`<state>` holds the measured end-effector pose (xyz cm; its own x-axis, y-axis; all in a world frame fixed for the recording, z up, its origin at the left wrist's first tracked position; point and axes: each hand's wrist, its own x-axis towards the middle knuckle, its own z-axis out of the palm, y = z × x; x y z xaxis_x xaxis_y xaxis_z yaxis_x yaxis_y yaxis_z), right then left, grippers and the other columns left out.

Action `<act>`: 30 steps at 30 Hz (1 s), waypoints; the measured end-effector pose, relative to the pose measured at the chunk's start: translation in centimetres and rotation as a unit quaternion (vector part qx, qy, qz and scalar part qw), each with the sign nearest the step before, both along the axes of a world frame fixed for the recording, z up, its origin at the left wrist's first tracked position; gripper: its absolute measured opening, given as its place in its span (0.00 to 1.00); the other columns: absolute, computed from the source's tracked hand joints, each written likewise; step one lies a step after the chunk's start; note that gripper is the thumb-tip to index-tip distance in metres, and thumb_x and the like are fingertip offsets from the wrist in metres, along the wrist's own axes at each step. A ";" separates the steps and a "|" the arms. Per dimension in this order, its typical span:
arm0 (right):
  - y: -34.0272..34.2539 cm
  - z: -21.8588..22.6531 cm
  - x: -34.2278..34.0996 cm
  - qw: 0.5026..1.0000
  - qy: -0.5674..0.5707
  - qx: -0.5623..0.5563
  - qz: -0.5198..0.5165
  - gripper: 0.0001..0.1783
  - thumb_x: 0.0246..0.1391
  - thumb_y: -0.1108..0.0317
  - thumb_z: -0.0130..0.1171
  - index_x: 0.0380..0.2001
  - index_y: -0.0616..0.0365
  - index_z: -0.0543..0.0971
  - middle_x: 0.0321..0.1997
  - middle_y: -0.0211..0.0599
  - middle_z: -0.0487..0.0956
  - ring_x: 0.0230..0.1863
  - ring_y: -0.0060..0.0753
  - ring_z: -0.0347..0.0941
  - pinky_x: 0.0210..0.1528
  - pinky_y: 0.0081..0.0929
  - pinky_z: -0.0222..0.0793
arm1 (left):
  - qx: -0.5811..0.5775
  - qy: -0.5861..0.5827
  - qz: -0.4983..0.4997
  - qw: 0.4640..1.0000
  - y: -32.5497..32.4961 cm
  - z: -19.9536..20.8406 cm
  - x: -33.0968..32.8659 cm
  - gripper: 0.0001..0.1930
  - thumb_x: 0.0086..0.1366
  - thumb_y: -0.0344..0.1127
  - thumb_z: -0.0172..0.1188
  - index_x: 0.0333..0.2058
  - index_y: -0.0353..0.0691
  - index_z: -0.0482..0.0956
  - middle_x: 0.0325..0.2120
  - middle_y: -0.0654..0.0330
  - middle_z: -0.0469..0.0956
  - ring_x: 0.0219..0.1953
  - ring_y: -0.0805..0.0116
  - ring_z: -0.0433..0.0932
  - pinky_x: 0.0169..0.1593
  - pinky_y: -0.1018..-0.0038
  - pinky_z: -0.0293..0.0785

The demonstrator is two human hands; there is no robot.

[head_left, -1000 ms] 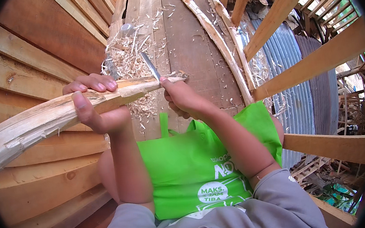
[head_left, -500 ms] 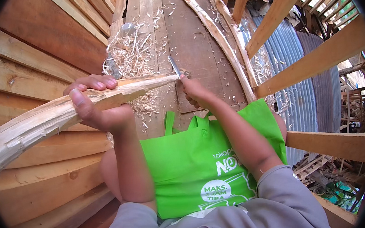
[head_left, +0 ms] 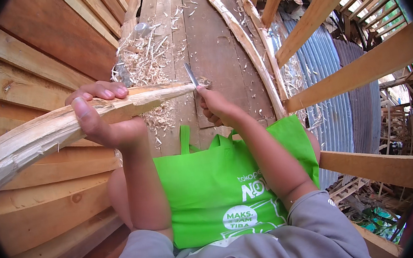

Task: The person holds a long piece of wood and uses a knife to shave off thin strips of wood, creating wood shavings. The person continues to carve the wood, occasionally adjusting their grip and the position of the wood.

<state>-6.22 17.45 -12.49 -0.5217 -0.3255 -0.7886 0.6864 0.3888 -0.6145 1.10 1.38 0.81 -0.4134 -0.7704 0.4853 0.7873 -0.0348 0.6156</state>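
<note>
A long peeled wooden pole slants from the lower left to the middle, its far end narrowed to a point. My left hand is wrapped round the pole from below, thumb and fingers on its top and far side. Close to the pointed tip, my right hand grips a knife by its handle, which the fingers hide. The steel blade sticks up and away, crossing the tip. Across my lap lies a green cloth bag with white print, under both forearms.
Wood shavings heap on the plank floor beyond the pole, with a clear cup among them. Two long peeled poles lie at the right. A board wall stands left; wooden rails and corrugated metal are right.
The whole view has shifted slightly. My right hand and the knife remain at the pole's tip, with the blade slightly more tilted. My left hand keeps its hold.
</note>
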 end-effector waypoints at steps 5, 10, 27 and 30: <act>-0.8 1.9 -0.1 0.994 -0.061 -0.088 0.027 0.30 0.65 0.36 0.36 0.17 0.44 0.55 0.12 0.18 0.49 0.11 0.15 0.36 0.14 0.24 0.30 | -0.023 -0.001 0.009 1.000 -0.1 0.1 0.1 0.13 0.65 0.46 0.52 0.33 0.43 0.63 0.19 0.61 0.65 0.19 0.70 0.67 0.27 0.74 0.70; 0.2 0.6 -0.7 0.993 -0.064 -0.101 0.017 0.31 0.65 0.35 0.36 0.15 0.43 0.53 0.12 0.18 0.48 0.11 0.16 0.35 0.14 0.24 0.29 | -0.042 -0.035 -0.003 0.999 0.0 0.1 0.3 0.15 0.65 0.52 0.51 0.32 0.48 0.65 0.21 0.63 0.65 0.21 0.71 0.66 0.29 0.74 0.68; -1.0 -0.6 -0.2 0.999 0.002 -0.033 -0.035 0.31 0.63 0.33 0.39 0.19 0.46 0.59 0.12 0.20 0.52 0.11 0.18 0.41 0.15 0.26 0.34 | -0.037 -0.040 0.004 0.998 0.2 0.2 0.4 0.15 0.65 0.52 0.51 0.32 0.47 0.65 0.21 0.64 0.65 0.22 0.70 0.66 0.30 0.74 0.67; 0.2 -3.2 -1.3 0.998 -0.027 0.023 -0.056 0.31 0.63 0.34 0.38 0.18 0.46 0.59 0.13 0.21 0.52 0.11 0.19 0.42 0.15 0.26 0.35 | -0.024 -0.041 -0.002 0.999 0.2 0.2 0.2 0.15 0.65 0.52 0.51 0.32 0.48 0.65 0.21 0.63 0.65 0.22 0.70 0.66 0.30 0.74 0.67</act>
